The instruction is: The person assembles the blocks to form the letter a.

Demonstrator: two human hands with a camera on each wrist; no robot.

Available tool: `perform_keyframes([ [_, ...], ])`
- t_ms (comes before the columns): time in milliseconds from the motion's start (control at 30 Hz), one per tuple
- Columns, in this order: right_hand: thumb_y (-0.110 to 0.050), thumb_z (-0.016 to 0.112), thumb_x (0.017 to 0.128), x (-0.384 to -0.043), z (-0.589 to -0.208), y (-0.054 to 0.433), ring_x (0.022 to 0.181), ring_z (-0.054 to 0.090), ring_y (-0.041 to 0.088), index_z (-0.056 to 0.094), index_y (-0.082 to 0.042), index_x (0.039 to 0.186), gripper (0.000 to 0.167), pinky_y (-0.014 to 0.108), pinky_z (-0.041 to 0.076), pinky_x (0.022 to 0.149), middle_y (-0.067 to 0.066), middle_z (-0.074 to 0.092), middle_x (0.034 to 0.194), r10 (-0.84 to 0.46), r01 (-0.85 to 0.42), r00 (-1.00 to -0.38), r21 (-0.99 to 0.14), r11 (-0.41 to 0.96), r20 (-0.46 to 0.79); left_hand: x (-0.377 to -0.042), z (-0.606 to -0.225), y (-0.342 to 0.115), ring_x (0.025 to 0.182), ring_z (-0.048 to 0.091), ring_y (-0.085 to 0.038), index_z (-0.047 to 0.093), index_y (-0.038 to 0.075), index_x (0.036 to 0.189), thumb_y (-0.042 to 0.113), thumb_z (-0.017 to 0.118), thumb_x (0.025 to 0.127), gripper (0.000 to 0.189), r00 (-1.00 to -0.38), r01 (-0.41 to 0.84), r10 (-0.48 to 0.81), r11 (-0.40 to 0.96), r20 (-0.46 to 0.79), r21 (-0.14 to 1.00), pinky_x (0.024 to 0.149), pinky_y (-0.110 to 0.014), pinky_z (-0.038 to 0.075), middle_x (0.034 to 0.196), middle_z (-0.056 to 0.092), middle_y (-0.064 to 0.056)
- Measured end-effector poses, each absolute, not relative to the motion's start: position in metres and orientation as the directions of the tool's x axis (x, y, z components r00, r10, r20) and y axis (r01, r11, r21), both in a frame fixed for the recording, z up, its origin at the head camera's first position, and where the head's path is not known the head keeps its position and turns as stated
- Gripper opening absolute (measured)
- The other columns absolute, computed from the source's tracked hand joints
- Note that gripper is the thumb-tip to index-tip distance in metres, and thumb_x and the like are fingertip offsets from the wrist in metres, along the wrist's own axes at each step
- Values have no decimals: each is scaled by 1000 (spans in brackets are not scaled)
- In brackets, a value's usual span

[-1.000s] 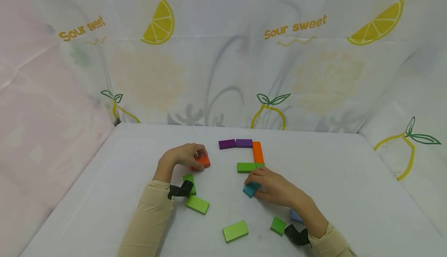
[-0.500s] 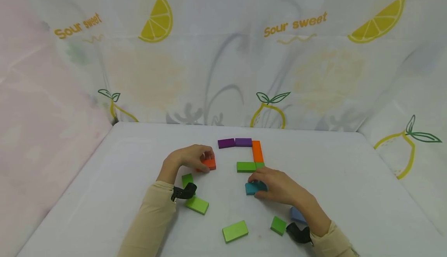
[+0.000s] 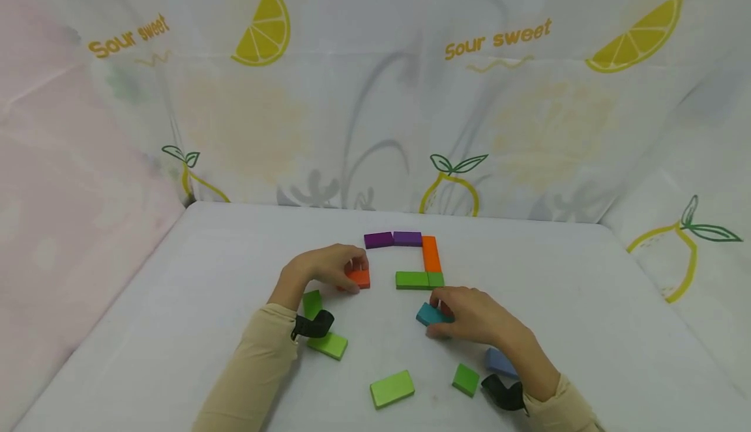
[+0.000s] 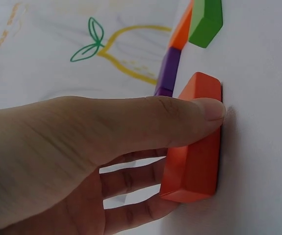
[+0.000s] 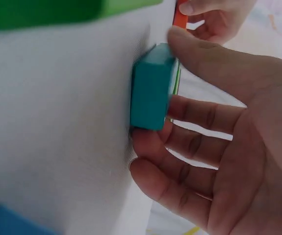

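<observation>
My left hand (image 3: 331,266) pinches a red-orange rectangular block (image 4: 194,171) low on the white table. Its thumb lies across one long side, while the fingers are behind. To the right, my right hand (image 3: 472,315) has its thumb and fingers round a teal block (image 5: 150,93), which lies at the table surface. Behind the hands, a dark purple block (image 3: 378,240), a violet block (image 3: 407,239), an orange block (image 3: 431,254) and a long green block (image 3: 412,281) form a bent line. A small green block (image 3: 436,279) adjoins the long one's right end.
Near my left wrist lie a green block (image 3: 312,303) and a light green block (image 3: 330,346). Another light green block (image 3: 392,389) is at the front, with a green square block (image 3: 466,380) to its right. A blue block (image 3: 499,361) is partly behind my right forearm.
My left hand has slid rightward with the red-orange block, toward the long green block. The teal block has turned and shifted slightly right in my right hand.
</observation>
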State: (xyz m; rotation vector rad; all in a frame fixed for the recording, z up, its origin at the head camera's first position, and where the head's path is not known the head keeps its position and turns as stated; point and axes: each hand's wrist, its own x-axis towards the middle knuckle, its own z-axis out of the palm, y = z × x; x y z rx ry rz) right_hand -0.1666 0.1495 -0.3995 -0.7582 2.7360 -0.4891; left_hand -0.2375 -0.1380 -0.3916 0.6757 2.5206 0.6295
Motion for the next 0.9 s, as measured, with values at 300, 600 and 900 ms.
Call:
perform_keyframes([
  [300,-42,69,83,-167,-404,150,62,47,7,60,-16,95,30,23,40,57,-8,55,69,-511,-418,-846,-409,812,-151,-239,-394,-134,94,51,-18,59,16,105,16,75,79,31,-778,354,553,778,-298,519,84,-32,46,99,58,-2],
  [600,-37,70,83,-167,-405,148,61,47,8,57,-15,94,28,22,40,57,-7,51,66,-508,-410,-846,-413,813,-161,-239,-393,-130,94,51,-19,59,14,106,15,75,79,32,-767,399,583,760,-268,512,84,-33,46,101,58,-4],
  [900,-36,69,84,-166,-405,148,58,47,8,57,-13,90,26,22,39,53,-6,53,64,-472,-363,-865,-436,823,-171,-239,-395,-127,91,51,-17,59,15,106,17,76,79,32,-754,424,606,744,-254,517,82,-30,45,98,58,-2],
])
